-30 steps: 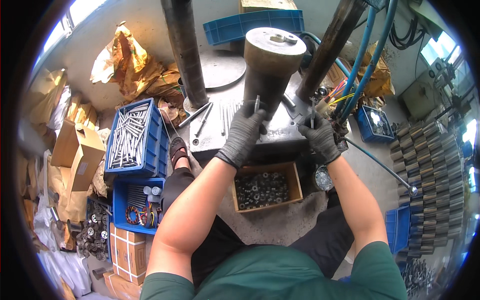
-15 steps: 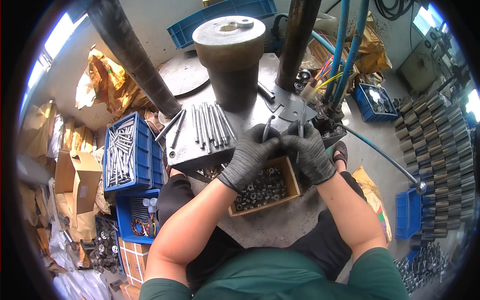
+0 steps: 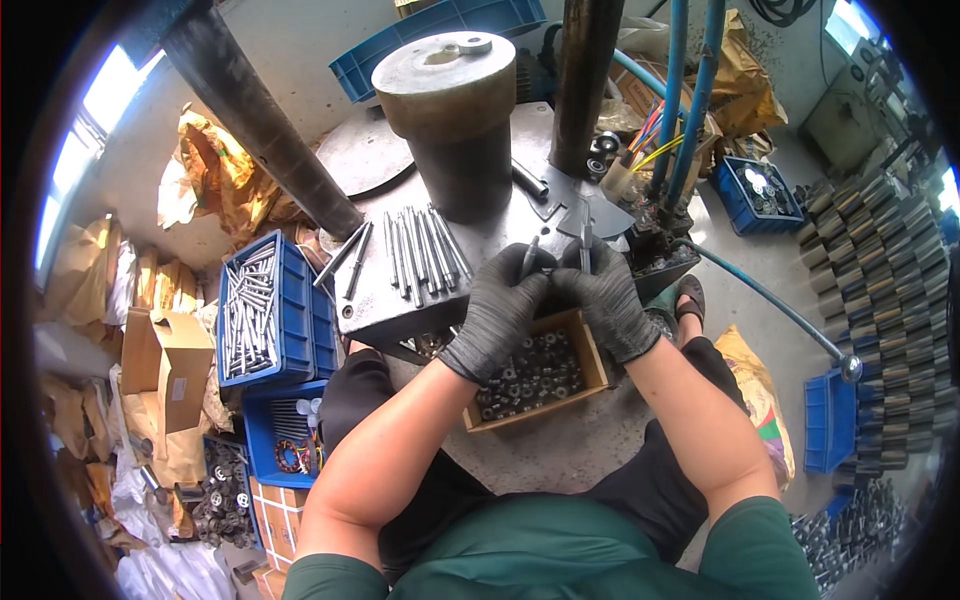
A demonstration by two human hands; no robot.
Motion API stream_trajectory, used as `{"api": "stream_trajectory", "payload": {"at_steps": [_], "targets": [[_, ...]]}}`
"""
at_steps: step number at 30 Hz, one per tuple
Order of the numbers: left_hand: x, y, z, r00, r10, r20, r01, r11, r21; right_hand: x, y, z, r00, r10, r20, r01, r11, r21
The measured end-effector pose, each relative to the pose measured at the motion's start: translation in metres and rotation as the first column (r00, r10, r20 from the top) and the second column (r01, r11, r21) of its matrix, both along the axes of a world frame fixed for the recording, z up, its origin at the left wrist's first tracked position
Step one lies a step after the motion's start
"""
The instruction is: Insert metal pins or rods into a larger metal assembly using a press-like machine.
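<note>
Dark grey work gloves cover both of my hands, which meet over the near edge of the steel press table [image 3: 385, 322]. My left hand [image 3: 500, 305] is closed round a thin metal shaft [image 3: 530, 256], its tip poking up past the fingers. Close beside it, my right hand [image 3: 605, 298] grips an upright slim silver metal piece [image 3: 586, 232]; its lower part is hidden, so its exact kind is unclear. A row of steel shafts [image 3: 425, 250] lies on the table left of my hands. Below them, a wooden box [image 3: 540, 408] holds many small dark metal parts.
A thick metal cylinder [image 3: 445, 120] stands on the table between two dark posts [image 3: 265, 125]. At the left, a blue crate [image 3: 310, 325] holds more shafts. Blue hoses [image 3: 690, 110] hang at right, near stacked metal tubes [image 3: 870, 330]. A cardboard box [image 3: 185, 370] sits far left.
Both hands have shifted slightly left, and the right has come nearer the left. The shaft tip shows lower in the left hand. The view has turned slightly.
</note>
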State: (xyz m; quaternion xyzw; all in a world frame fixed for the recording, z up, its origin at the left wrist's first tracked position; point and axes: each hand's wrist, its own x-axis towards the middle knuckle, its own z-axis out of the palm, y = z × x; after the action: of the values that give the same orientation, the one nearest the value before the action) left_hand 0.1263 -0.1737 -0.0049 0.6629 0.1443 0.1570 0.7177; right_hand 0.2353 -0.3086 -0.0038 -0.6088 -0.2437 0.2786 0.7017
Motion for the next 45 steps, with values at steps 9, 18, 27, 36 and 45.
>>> {"api": "stream_trajectory", "payload": {"at_steps": [9, 18, 27, 36, 45], "targets": [[-0.004, 0.014, 0.004, 0.988, -0.147, -0.057, 0.129, 0.962, -0.239, 0.007, -0.007, 0.0, 0.995, 0.083, -0.057, -0.085, 0.996, -0.033], [-0.013, 0.008, 0.008, 0.995, -0.067, 0.074, -0.022, 0.58, 0.814, 0.008, -0.015, 0.012, 0.907, 0.293, -0.302, -0.326, 0.943, -0.065], [-0.019, -0.004, 0.008, 0.995, -0.078, 0.059, 0.039, 0.868, 0.495, -0.007, -0.025, 0.017, 0.792, 0.234, -0.563, -0.221, 0.971, 0.092], [-0.023, 0.0, 0.021, 0.992, -0.125, 0.002, 0.098, 0.785, 0.611, -0.01, -0.026, 0.008, 0.804, 0.261, -0.534, -0.266, 0.961, 0.071], [-0.032, 0.01, 0.013, 0.949, -0.314, -0.004, 0.314, 0.948, 0.053, -0.019, -0.027, 0.017, 0.779, 0.355, -0.517, -0.344, 0.931, 0.121]]}}
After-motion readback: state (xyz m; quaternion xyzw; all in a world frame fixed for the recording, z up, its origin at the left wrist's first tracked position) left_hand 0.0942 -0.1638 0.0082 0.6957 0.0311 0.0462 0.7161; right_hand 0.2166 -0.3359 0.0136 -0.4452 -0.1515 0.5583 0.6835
